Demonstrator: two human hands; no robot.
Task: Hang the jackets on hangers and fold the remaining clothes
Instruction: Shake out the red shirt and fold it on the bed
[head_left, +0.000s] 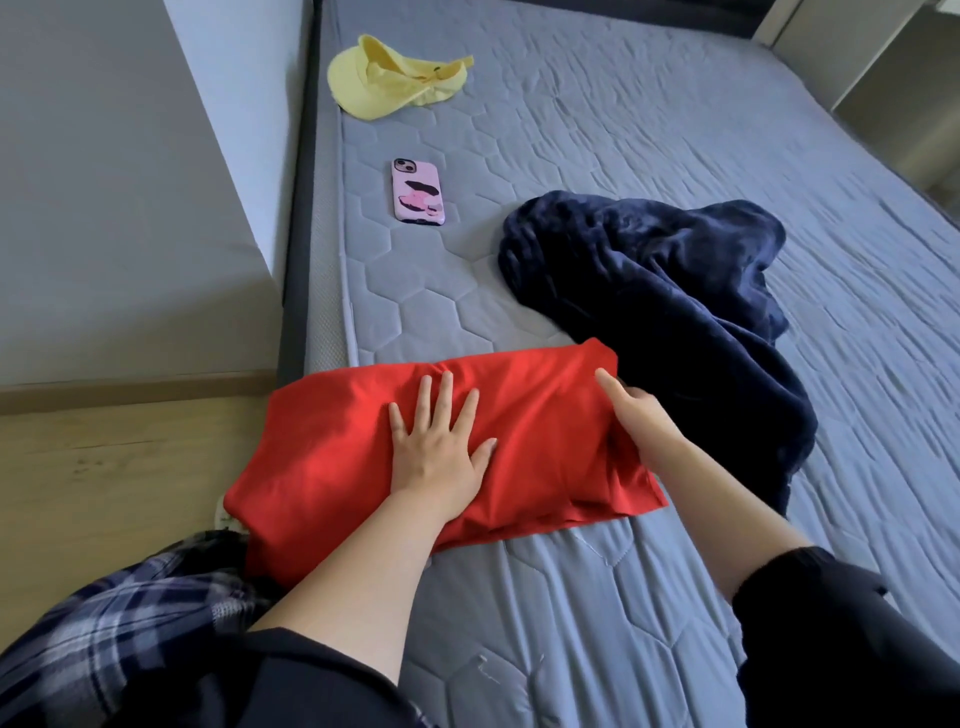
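Note:
A red garment, partly folded, lies across the near left corner of the grey mattress, its left end hanging over the edge. My left hand presses flat on its middle with fingers spread. At the garment's right end my right hand touches the fold with its fingers extended; whether it grips the cloth I cannot tell. A dark navy fleece garment lies crumpled just behind and to the right of the red one.
A pink-cased phone lies on the mattress further back. A yellow cap sits near the far left edge. A grey wall and wooden floor run along the left. Plaid trousers are at the lower left.

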